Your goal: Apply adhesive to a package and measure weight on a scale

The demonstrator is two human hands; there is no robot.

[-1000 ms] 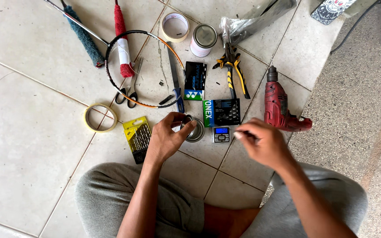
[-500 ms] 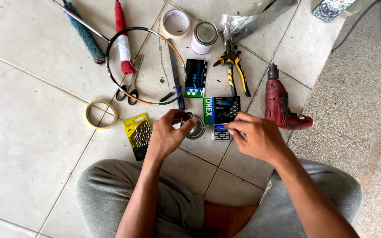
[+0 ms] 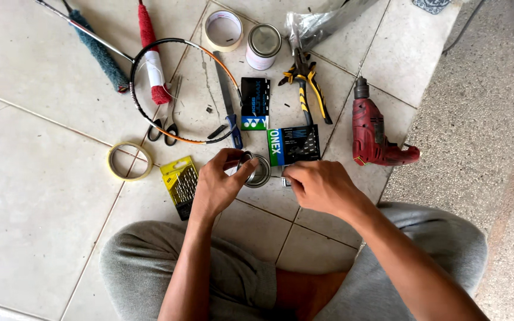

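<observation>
My left hand (image 3: 218, 185) pinches a small round metal lid (image 3: 244, 160) at its fingertips, tilted up beside a shallow round metal tin (image 3: 262, 172) that lies on the tile. My right hand (image 3: 321, 187) rests palm down just right of the tin, with its fingers curled over a small grey pocket scale (image 3: 285, 178). Only a corner of the scale shows. I cannot tell whether the fingers grip it. A black and green package (image 3: 295, 144) lies right behind both hands.
On the tiles lie a stringless racket frame (image 3: 150, 116), scissors (image 3: 165, 122), a blue-handled cutter (image 3: 228, 104), a second package (image 3: 255, 104), yellow pliers (image 3: 307, 89), a red drill (image 3: 376, 134), a yellow drill-bit case (image 3: 181, 185), tape rolls (image 3: 129, 161) and a can (image 3: 264, 44). My crossed legs (image 3: 150, 267) fill the foreground.
My right hand has moved left from beside the drill and now covers the small scale. My left hand stays at the tin with the lid.
</observation>
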